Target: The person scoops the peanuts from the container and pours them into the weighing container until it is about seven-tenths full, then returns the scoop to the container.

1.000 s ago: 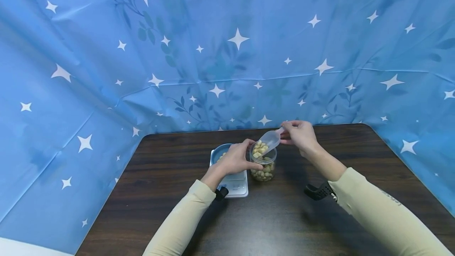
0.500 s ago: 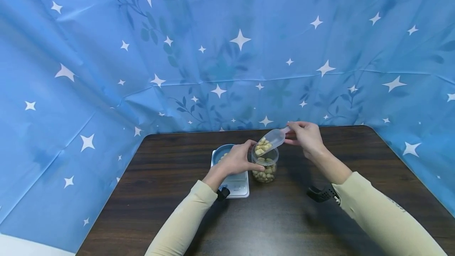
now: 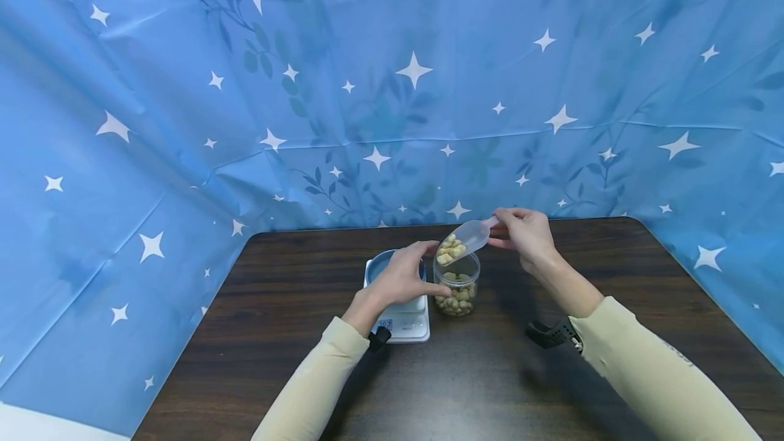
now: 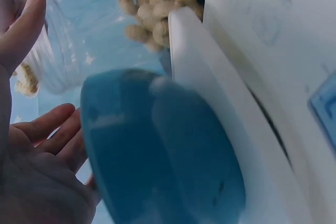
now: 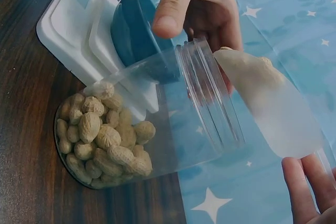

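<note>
My right hand (image 3: 528, 238) holds a translucent scoop (image 3: 474, 234) by its handle. Shelled-looking detail is unclear, but peanuts (image 3: 452, 249) lie in the scoop, tilted down to the left above the mouth of a clear jar (image 5: 202, 95). Inside the jar, unshelled peanuts (image 5: 107, 140) fill the lower part. My left hand (image 3: 401, 278) hovers between the jar and a blue bowl (image 5: 126, 30), thumb and fingers spread; in the left wrist view its fingers (image 4: 55, 124) are apart with nothing gripped. The bowl sits on a white kitchen scale (image 3: 409, 329), partly hidden by that hand.
A dark wooden table (image 3: 465, 386) carries everything. Behind it hangs a blue cloth (image 3: 392, 101) with white stars. The scale stands close against the jar's left side. A black wrist strap (image 3: 551, 333) shows at the right sleeve.
The scoop with peanuts has risen out of the jar, then shifted slightly left. My left hand has come off the jar's side and moved a little left.
</note>
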The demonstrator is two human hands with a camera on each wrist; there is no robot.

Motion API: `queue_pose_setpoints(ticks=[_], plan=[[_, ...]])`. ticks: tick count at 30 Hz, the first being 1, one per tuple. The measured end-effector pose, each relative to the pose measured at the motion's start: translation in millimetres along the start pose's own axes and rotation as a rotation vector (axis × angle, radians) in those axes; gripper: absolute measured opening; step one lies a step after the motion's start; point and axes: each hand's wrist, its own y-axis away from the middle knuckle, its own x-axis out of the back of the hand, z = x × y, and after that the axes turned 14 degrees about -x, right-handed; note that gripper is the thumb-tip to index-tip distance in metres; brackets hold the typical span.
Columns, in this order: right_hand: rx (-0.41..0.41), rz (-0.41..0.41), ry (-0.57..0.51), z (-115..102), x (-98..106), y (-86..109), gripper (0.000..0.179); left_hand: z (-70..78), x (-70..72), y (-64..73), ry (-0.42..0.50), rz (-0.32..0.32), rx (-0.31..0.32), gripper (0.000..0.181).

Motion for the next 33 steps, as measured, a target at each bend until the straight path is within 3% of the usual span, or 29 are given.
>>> queue_pose_setpoints(ticks=[8, 20, 27, 33], plan=[[0.009, -0.002, -0.01, -1.5, -9.5, -3.2, 0.037, -7.5, 14.7, 16.1, -0.046, 0.024, 0.037, 0.092], [0.012, -0.005, -0.005, -1.9, -29.6, -9.2, 0.034, -22.1, 34.4, 42.2, -0.005, 0.002, 0.183, 0.1], [-0.004, -0.004, 0.002, -2.7, -40.0, -12.6, 0.036, -27.3, 41.1, 53.0, -0.003, 0.003, 0.246, 0.11], [-0.001, -0.012, 0.003, -2.0, -47.2, -16.7, 0.034, -32.9, 43.1, 58.1, -0.019, -0.041, 0.274, 0.115]])
